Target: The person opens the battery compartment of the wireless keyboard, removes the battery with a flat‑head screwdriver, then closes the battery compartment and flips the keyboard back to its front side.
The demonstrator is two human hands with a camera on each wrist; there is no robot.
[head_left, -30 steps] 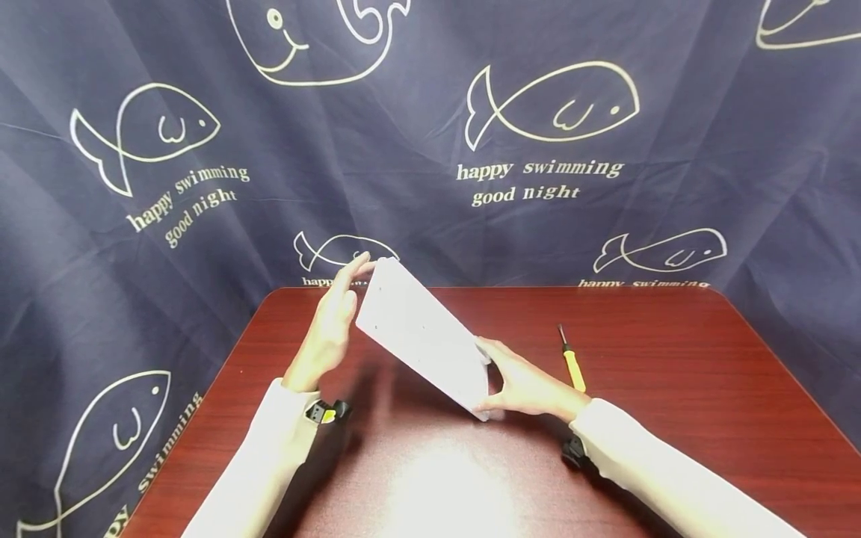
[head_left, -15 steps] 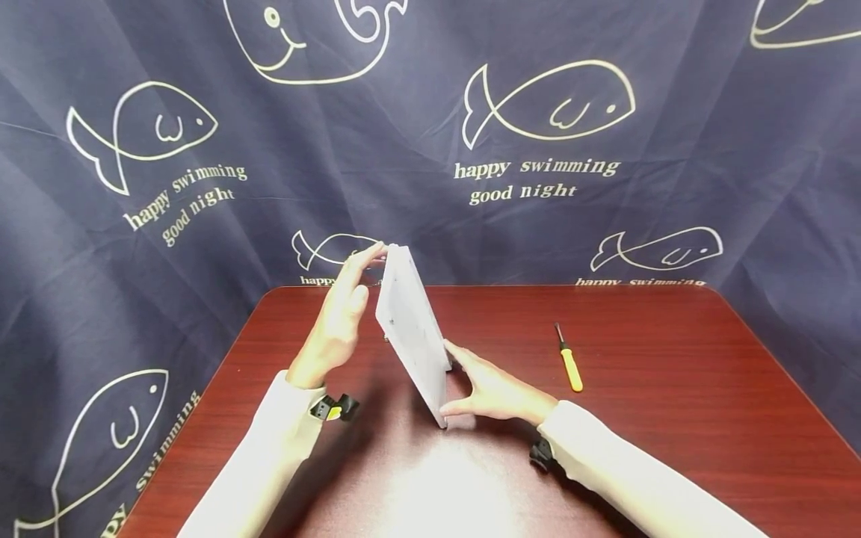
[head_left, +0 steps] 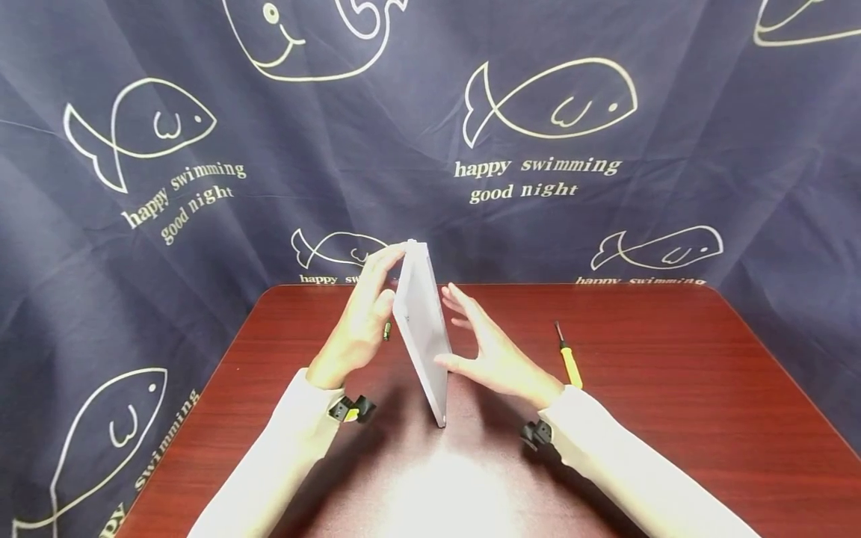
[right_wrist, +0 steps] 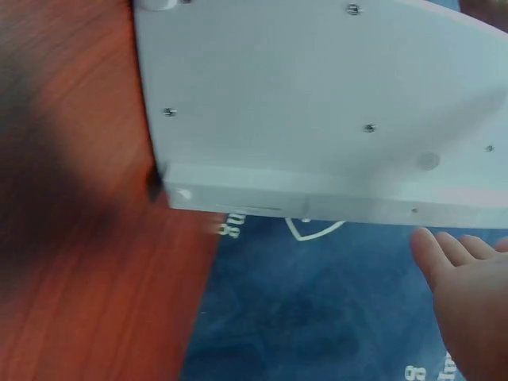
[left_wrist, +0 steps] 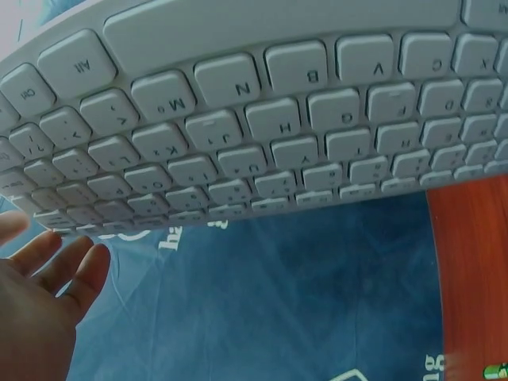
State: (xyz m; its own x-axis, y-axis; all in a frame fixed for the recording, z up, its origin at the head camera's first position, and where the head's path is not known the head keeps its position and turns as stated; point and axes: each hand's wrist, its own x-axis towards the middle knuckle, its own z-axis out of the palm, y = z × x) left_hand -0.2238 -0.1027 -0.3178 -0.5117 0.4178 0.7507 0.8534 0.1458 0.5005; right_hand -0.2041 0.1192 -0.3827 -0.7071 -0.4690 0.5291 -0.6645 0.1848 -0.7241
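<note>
A white keyboard (head_left: 420, 321) stands on its short end, tilted slightly left at the top. Its keys (left_wrist: 238, 127) face my left hand; its underside (right_wrist: 262, 87), dotted with small screws, faces my right. My left hand (head_left: 359, 321) has its fingertips at the keyboard's top end, its thumb close to the near edge. In the left wrist view those fingers (left_wrist: 89, 274) reach the far corner, fairly straight. My right hand (head_left: 494, 351) is beside the underside, fingers extended and spread, thumb tip overlapping the keyboard. In the right wrist view its fingertips (right_wrist: 422, 238) sit right at the keyboard's thicker edge.
A screwdriver (head_left: 569, 362) with a yellow handle lies on the red-brown wooden table (head_left: 673, 418), right of the hands. A small green battery (head_left: 386, 331) lies behind my left thumb. A dark blue curtain (head_left: 417, 149) with fish drawings hangs behind the table.
The keyboard has swung from a slant to nearly upright on its end. My right hand has let go of its lower end and moved left and up along it; my left hand has shifted right.
</note>
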